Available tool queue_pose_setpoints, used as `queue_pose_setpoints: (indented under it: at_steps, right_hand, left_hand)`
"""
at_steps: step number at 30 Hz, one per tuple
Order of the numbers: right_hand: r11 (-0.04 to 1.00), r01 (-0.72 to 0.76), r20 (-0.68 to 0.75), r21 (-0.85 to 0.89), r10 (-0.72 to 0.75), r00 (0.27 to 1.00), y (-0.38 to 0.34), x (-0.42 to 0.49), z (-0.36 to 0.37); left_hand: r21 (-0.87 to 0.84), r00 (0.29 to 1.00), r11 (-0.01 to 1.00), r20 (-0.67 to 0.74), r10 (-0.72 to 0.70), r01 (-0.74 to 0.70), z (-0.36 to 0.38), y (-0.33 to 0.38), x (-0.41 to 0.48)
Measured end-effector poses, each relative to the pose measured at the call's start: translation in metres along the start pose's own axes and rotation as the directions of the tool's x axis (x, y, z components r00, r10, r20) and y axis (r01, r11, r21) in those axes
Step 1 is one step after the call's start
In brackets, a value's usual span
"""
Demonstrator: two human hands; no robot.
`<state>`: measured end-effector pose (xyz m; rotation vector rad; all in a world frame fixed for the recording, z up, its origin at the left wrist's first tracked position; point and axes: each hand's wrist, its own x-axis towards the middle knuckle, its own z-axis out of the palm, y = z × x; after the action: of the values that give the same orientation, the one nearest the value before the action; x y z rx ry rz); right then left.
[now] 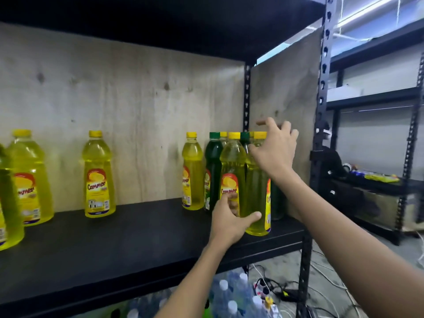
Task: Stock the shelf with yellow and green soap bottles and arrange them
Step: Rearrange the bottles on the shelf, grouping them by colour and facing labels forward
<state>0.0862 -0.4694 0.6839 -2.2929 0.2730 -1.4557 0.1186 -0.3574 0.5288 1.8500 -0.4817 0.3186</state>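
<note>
On the black shelf board a tight cluster of bottles stands at the right end. My left hand grips the base of the front right yellow bottle, thumb across its front and fingers curled into the gap beside the neighbouring yellow bottle. My right hand is at that same bottle's neck, thumb touching it and fingers spread behind the cap. A dark green bottle and further caps stand behind. Other yellow bottles stand apart: one left of the cluster, one mid-shelf, two at the far left.
Plywood panels back the shelf and close its right side. A black perforated upright frames the right corner. Below the board are packed water bottles, and a power strip with cables lies on the floor. A neighbouring rack holds small items.
</note>
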Motion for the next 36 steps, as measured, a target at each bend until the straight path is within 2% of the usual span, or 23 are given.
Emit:
queue_pose_setpoints:
  at_steps: [3, 5, 10, 17, 19, 22, 24, 26, 29, 32, 36]
  right_hand:
    - [0.960, -0.142, 0.217, 0.242, 0.089, 0.972, 0.015, 0.006, -0.003]
    - [0.927, -0.221, 0.348, 0.303, 0.108, 0.931, 0.020, 0.004, -0.008]
    - [0.916, -0.181, 0.401, 0.357, 0.025, 0.916, 0.028, 0.004, -0.022]
    - [0.928, -0.062, 0.614, 0.367, -0.192, 0.766, 0.017, -0.003, -0.052]
    - [0.930, -0.031, 0.610, 0.366, -0.215, 0.763, 0.008, -0.012, -0.049]
    - [0.929, 0.055, 0.510, 0.367, -0.251, 0.823, -0.011, -0.026, -0.043]
    - [0.909, 0.056, 0.435, 0.412, -0.251, 0.865, -0.028, -0.032, -0.039]
    - [0.877, 0.015, 0.366, 0.480, -0.216, 0.905, -0.047, -0.036, -0.030]
    - [0.808, -0.044, 0.287, 0.588, -0.157, 0.945, -0.085, -0.040, -0.004]
    - [0.757, -0.091, 0.277, 0.647, -0.122, 0.953, -0.131, -0.051, 0.028]
    - [0.699, -0.136, 0.326, 0.702, -0.144, 0.934, -0.189, -0.071, 0.064]
  left_hand:
    - [0.047, 1.000, 0.999, -0.009, 0.012, -0.011, 0.020, 0.012, -0.007]
    - [0.079, 0.999, 0.997, -0.054, 0.001, 0.004, 0.029, 0.017, -0.012]
    - [0.088, 0.993, 0.996, -0.116, 0.017, -0.007, 0.040, 0.018, -0.019]
    - [-0.064, 0.997, 0.996, 0.013, 0.069, -0.068, 0.029, 0.002, -0.023]
    - [-0.107, 0.996, 0.992, 0.046, 0.078, -0.073, 0.022, -0.001, -0.024]
    - [-0.147, 0.996, 0.987, 0.052, 0.074, -0.065, 0.002, -0.007, -0.026]
    - [-0.148, 0.996, 0.986, 0.026, 0.079, -0.075, -0.021, -0.011, -0.029]
    - [-0.113, 0.992, 0.987, -0.067, 0.107, -0.115, -0.051, -0.014, -0.033]
    - [0.033, 0.951, 0.987, -0.264, 0.160, -0.157, -0.094, -0.015, -0.041]
    - [0.195, 0.896, 0.975, -0.406, 0.180, -0.107, -0.133, -0.020, -0.044]
    - [0.242, 0.864, 0.970, -0.495, 0.095, 0.031, -0.187, -0.041, -0.037]
